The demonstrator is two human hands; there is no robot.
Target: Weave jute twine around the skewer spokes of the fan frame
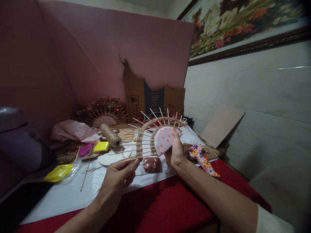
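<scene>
Above the table I hold a half-round woven fan point(139, 142) made of thin wooden sticks with twine woven across them in two bands. Its centre is a half-disc covered in white cloth with red spots point(163, 139). My right hand point(178, 150) grips this half-disc, thumb on the front and fingers behind. My left hand point(122, 173) is closed at the fan's lower left, pinching the lowest stick and the twine end near the outer band. Below the fan lies a clear packet of brown clay point(152, 165).
A twine roll point(110, 135), loose sticks point(127, 134), yellow packets point(59, 172) and spotted cloth point(73, 130) lie to the left. A decorated fan point(105, 113) stands behind, near torn cardboard point(155, 97). A flowered cloth piece point(203, 159) lies right, beside a leaning board point(222, 124).
</scene>
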